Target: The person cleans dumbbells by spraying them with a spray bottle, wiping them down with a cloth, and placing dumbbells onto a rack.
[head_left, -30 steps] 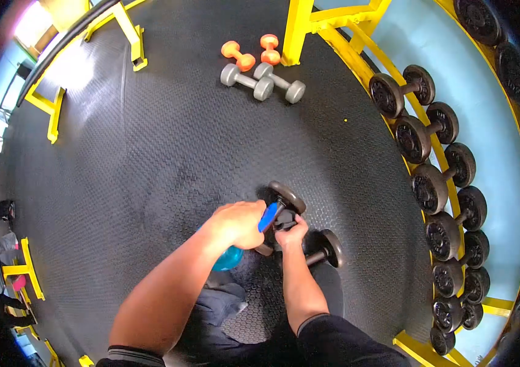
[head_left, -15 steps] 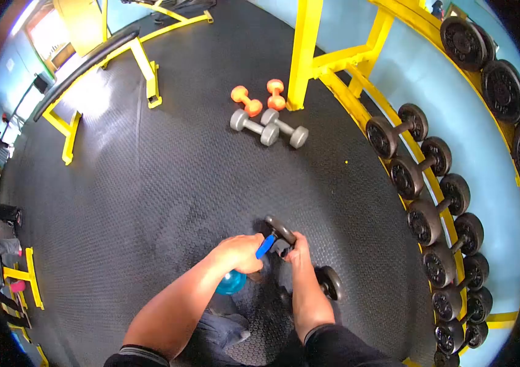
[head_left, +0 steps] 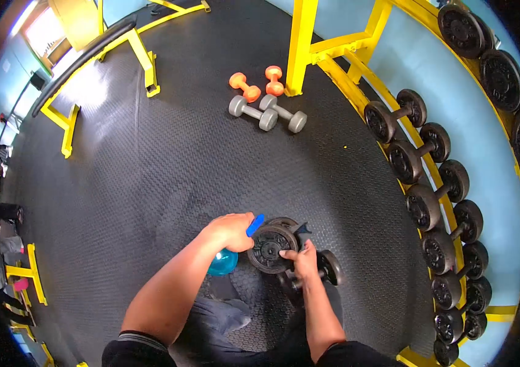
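Observation:
My left hand (head_left: 230, 232) is wrapped round the neck of a spray bottle with a blue trigger head (head_left: 255, 225) and a teal body (head_left: 223, 263). Just right of it, a black dumbbell (head_left: 270, 251) is tipped so one round end faces me. My right hand (head_left: 302, 260) grips this dumbbell at its right side, thumb on the face of the plate. A piece of dark cloth (head_left: 302, 230) sticks out above those fingers. Partly behind my right wrist, another black dumbbell (head_left: 331, 267) rests on the floor.
A yellow rack (head_left: 348, 92) along the right wall carries several black dumbbells (head_left: 422, 208). Ahead on the black rubber floor lie two grey dumbbells (head_left: 252, 114) and two orange dumbbells (head_left: 244, 87). A yellow-framed bench (head_left: 88, 61) stands at upper left. People's legs (head_left: 3, 212) show at the left edge.
The dumbbell in my right hand has turned from nearly edge-on to showing its round face. Dark cloth now shows more clearly by my right fingers. My left hand and the bottle have shifted slightly left and up.

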